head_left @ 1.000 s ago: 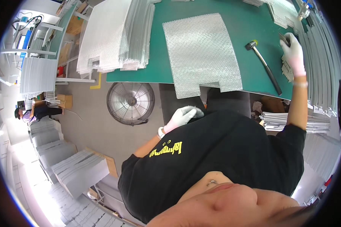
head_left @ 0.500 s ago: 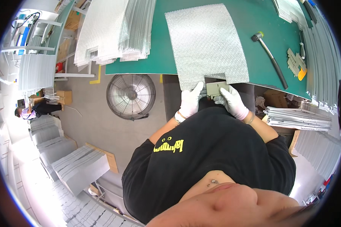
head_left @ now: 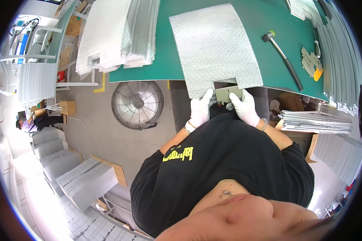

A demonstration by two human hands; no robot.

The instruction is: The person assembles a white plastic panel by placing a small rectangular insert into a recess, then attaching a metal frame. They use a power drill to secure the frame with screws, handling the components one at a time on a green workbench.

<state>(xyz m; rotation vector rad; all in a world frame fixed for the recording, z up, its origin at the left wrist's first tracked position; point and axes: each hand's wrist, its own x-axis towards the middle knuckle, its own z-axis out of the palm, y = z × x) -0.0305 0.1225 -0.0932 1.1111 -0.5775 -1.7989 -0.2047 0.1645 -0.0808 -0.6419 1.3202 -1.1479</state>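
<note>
A silvery metal mesh sheet lies on the green table, its near edge reaching past the table's front. A rectangular notch is cut into that near edge. My left hand, in a white glove, pinches the mesh at the strip left of the notch, thumb on top and fingers mostly hidden underneath. A flat grey-green rectangular piece sits right at the notch, with its far edge close to the mesh. My right hand, also gloved, is closed on this piece, thumb over its top face; some fingers are hidden below.
On the green table lie a mallet with a black grip, several grey-green pieces and an orange-yellow tool. Stacked mesh sheets overhang its left front. A round floor fan stands below. Pale strips are piled at right.
The grey-green piece has turned slightly and dropped a little toward me, my right thumb shifting left across it. My left hand keeps its hold on the mesh. The whole view has shifted slightly.
</note>
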